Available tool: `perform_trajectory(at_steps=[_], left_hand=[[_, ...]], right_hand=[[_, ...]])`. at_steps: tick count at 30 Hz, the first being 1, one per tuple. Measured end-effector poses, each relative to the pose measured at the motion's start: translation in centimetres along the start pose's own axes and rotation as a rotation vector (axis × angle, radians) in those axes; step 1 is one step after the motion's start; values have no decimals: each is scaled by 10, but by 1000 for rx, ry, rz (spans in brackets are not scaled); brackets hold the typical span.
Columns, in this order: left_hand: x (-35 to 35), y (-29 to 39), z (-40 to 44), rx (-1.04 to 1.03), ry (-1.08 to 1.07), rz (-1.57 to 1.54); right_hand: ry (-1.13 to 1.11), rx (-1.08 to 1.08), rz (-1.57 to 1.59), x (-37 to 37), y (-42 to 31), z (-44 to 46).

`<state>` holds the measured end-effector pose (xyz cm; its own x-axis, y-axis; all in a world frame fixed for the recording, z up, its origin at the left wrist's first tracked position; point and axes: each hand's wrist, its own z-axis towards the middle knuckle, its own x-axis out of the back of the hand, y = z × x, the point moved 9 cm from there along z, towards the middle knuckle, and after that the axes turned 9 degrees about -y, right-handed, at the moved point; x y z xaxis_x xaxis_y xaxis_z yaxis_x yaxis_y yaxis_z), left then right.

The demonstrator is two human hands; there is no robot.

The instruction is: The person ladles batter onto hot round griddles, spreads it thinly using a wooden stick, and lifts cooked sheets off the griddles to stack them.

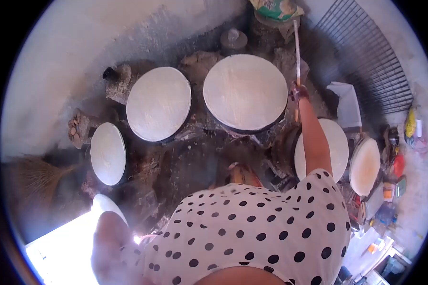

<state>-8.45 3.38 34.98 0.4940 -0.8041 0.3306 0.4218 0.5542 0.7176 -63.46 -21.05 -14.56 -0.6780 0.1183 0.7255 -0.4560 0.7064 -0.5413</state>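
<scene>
My right hand (298,91) is closed around a long pale stick (297,45), which points up and away from me. My right forearm passes over a round white-topped griddle (335,147). Just left of that hand lies the largest round griddle (245,92), its top covered by a smooth pale layer. Further left are another big one (159,104) and a smaller one (108,153), also pale on top. At the right sits a disc (364,166) with a browned middle. On the left, glare blurs my arm, and no left hand can be made out.
A wire grid (366,52) leans at the upper right beside a folded white sheet (347,103). A straw broom (35,175) lies at the left. A green and white bag (277,9) is at the top. Rough stones stand around the griddles, and haze hangs over them.
</scene>
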Motion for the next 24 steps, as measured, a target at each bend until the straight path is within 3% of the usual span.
perform_trajectory(at_steps=[2, 7, 11, 13, 14, 15, 20, 23, 24], left_hand=[[-1, -11, 5, 21, 0, -3], [-5, -27, 14, 57, 2, 13], [1, -27, 6, 58, 57, 39], [8, -24, 0, 61, 95, 73], [15, -24, -3, 59, 118, 97], [20, -23, -6, 68, 138, 118], [36, -14, -15, 72, 190, 182], [30, -7, -11, 42, 146, 130], [26, -7, -10, 30, 131, 106]], right_hand=[[-229, -61, 265, -65, 56, 105], [-257, -108, 133, -70, 52, 84], [-102, -210, -198, -46, 43, 30], [-373, -93, -201, -47, 21, -16], [-220, -118, 237, -49, 36, -21], [-228, -117, 237, -55, 47, -23], [-226, -168, 821, -42, 63, -94], [-66, -132, 803, -33, 108, -108], [-51, -28, 1195, -53, 118, -116]])
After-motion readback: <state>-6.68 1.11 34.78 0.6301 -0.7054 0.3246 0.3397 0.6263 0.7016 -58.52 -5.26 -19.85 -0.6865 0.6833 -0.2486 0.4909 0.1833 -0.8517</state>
